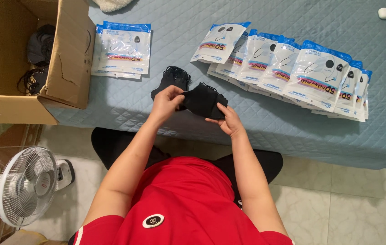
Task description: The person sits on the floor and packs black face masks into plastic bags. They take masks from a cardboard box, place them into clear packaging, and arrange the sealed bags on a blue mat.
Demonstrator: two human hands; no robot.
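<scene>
Both my hands hold a small stack of black face masks (203, 100) above the near edge of a blue quilted bed (293, 127). My left hand (165, 100) pinches the stack's left end. My right hand (227, 119) supports it from below on the right. Another pile of black masks (173, 78) lies on the quilt just beyond my left hand. A fanned row of several white and blue mask packets (288, 63) lies to the right, and a small stack of the same packets (122, 47) lies to the left.
An open cardboard box (68, 59) with more black masks inside stands at the left on the bed's corner. A white fan (25, 186) stands on the tiled floor at lower left. A small white case (384, 13) lies at the far right.
</scene>
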